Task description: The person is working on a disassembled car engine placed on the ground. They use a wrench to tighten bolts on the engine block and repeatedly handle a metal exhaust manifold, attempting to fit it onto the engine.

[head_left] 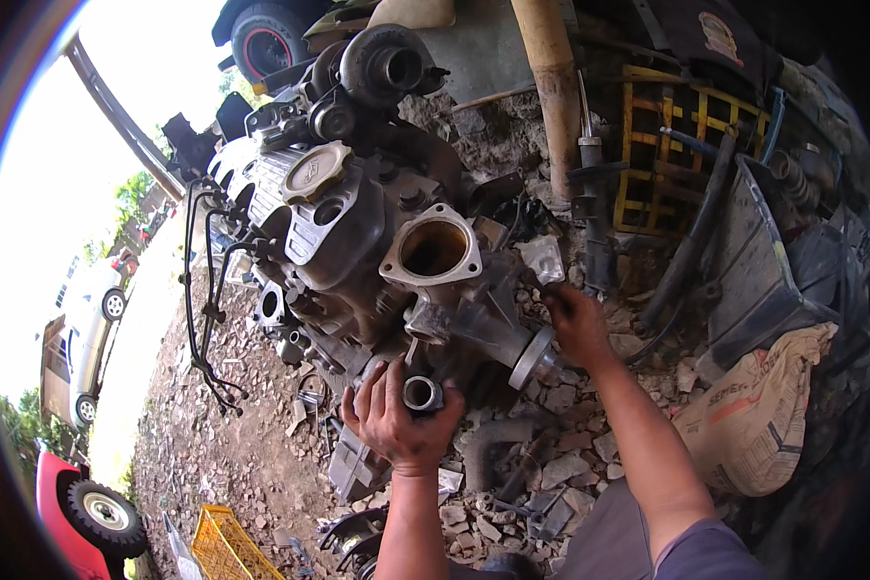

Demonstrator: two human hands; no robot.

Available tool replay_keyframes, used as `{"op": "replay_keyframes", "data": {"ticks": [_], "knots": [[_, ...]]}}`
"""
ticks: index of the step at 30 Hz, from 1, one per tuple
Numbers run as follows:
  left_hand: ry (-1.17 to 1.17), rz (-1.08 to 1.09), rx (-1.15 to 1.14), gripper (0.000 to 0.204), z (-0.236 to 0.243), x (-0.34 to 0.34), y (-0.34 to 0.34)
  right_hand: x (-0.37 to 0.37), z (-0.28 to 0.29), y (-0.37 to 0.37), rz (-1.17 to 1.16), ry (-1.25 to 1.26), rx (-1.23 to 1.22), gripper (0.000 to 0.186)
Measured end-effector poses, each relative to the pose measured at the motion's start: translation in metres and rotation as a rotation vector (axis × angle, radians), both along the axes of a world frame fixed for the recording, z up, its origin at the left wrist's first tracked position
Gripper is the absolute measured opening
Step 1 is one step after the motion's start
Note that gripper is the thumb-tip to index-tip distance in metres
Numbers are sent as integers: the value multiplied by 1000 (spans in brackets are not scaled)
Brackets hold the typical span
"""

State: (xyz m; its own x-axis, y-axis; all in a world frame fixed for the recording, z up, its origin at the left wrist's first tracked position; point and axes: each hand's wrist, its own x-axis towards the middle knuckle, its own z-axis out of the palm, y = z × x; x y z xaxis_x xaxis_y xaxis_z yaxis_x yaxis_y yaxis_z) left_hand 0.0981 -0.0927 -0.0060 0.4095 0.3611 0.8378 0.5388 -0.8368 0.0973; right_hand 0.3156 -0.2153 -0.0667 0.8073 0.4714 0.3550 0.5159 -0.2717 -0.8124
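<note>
A large dirty engine (348, 222) fills the middle, with an oil cap (315, 172) on top, a turbocharger (396, 68) at its back and an open flanged housing (433, 218) facing up. My left hand (396, 416) is closed around a short pipe outlet (419, 393) low on the engine's front. My right hand (575, 324) reaches beside the housing's round outlet (534, 360), fingers curled near a silvery metal piece (541, 259); what they grip is hidden. Several thin black fuel lines (203, 309) hang off the engine's left side.
A bamboo post (548, 87), yellow grate (646, 145), dark bin (764, 271) and paper sack (744, 425) stand at right. Rubble and loose parts cover the ground (179, 445). A yellow crate (227, 541), red vehicle (56, 488) and silver car (89, 338) are at left.
</note>
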Motion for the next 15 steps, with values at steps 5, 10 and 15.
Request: {"op": "replay_keyframes", "data": {"ticks": [5, 10, 15], "knots": [[-11, -17, 3, 55, -2, 1, -1, 30, 29, -32, -163, -551, -67, 17], [-3, -9, -14, 56, -1, 1, 0, 11, 52, -36, 144, 812, 272, 12], [7, -4, -15, 57, 2, 1, 0, -4, 27, -6, 239, 1156, 588, 26]]}}
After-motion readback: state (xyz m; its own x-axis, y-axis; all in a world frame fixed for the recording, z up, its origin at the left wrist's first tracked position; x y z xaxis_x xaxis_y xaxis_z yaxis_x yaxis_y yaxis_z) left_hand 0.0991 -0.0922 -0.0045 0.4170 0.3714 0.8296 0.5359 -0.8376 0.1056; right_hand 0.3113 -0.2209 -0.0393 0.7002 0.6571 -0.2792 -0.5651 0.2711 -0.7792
